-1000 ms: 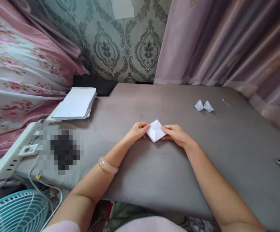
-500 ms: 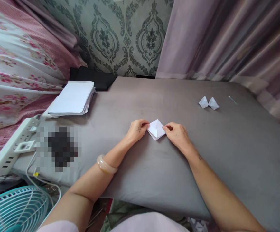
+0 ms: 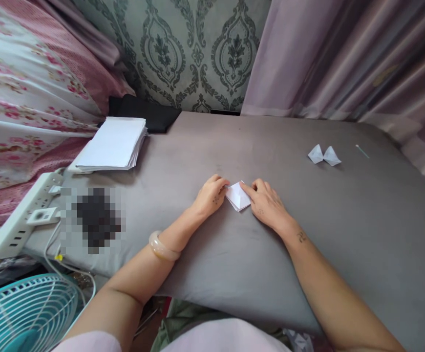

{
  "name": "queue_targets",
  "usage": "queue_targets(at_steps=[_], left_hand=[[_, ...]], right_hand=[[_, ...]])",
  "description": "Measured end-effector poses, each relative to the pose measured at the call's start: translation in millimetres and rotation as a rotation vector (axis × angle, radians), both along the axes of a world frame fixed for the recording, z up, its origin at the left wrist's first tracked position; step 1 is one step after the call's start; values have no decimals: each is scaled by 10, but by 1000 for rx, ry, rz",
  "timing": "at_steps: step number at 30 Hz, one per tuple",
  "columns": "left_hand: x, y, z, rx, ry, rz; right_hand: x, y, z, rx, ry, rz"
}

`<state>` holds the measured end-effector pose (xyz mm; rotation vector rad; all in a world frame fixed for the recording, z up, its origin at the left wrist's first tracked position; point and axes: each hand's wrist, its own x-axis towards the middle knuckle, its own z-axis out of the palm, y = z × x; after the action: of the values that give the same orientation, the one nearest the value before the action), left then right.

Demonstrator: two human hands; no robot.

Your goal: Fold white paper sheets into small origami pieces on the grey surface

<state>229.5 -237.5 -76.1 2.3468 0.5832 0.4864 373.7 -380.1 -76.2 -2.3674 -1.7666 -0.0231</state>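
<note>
A small white folded paper [image 3: 238, 199], diamond-shaped and layered, lies on the grey-covered table in front of me. My left hand [image 3: 212, 194] pinches its left corner between thumb and fingers. On the other side, my right hand [image 3: 267, 203] is at the right edge, its index finger stretched onto the upper part of the paper while the other fingers curl. The thumb of my right hand is partly hidden. Farther back on the right stands a folded white paper piece [image 3: 324, 155] with two pointed halves.
A stack of white paper [image 3: 113, 142] lies at the back left, in front of a black flat item [image 3: 148, 113]. A white power strip [image 3: 24, 217] runs along the left edge, above a turquoise fan [image 3: 29, 313]. A thin swab-like stick [image 3: 362, 151] lies far right.
My right index finger has moved from the paper's right corner onto its upper face. The paper's raised folds look flatter. The view has shifted slightly.
</note>
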Motion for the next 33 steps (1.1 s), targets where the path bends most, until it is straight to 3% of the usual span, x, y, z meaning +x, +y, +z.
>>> queue_targets(at_steps=[5, 11, 17, 33], left_hand=[[-17, 27, -16, 117, -57, -262], [-42, 72, -59, 219, -49, -352], [-39, 61, -73, 260, -66, -330], [-77, 16, -71, 206, -13, -288]], right_hand=[[-43, 17, 2, 50, 41, 8], [-54, 38, -10, 224, 263, 51], [-94, 2, -11, 281, 449, -80], [-228, -32, -108, 250, 285, -104]])
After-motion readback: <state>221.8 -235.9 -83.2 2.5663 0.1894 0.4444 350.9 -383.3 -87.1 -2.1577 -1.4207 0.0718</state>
